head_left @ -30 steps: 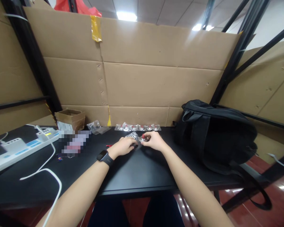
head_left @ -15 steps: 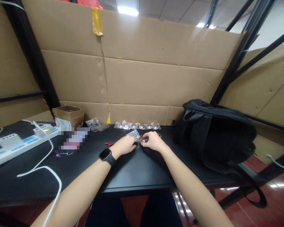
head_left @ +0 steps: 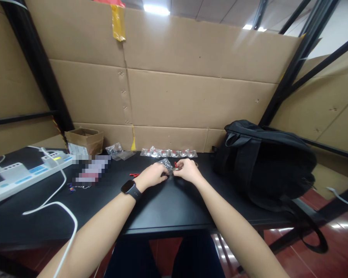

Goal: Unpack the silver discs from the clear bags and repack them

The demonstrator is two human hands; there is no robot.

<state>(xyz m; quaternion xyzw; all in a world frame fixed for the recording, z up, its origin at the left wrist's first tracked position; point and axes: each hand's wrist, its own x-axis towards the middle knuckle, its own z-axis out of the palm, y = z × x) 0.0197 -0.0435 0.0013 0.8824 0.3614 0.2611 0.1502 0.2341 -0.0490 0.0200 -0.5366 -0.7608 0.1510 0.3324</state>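
Observation:
Over the middle of the black table, my left hand (head_left: 154,175), with a dark watch on its wrist, is closed with its fingertips at a small clear plastic bag (head_left: 164,163). Facing it, my right hand (head_left: 188,171) pinches a small round metal piece with a red part (head_left: 176,166); its exact kind is too small to make out. The fingertips of both hands are close together. A red tool-like piece (head_left: 134,175) lies beside my left hand, partly covered by it. Behind the hands runs a row of several clear-bagged round metal pieces with red parts (head_left: 174,153).
A black backpack (head_left: 263,166) stands on the right, its strap hanging over the edge. To the left are a white power strip (head_left: 31,173) with a white cable (head_left: 64,208), an open cardboard box (head_left: 85,142) and crumpled plastic bags (head_left: 118,151). Cardboard panels (head_left: 174,96) wall the back.
My right hand has shifted slightly, and the round metal piece shows a little more between its fingers. Both hands stay in about the same place.

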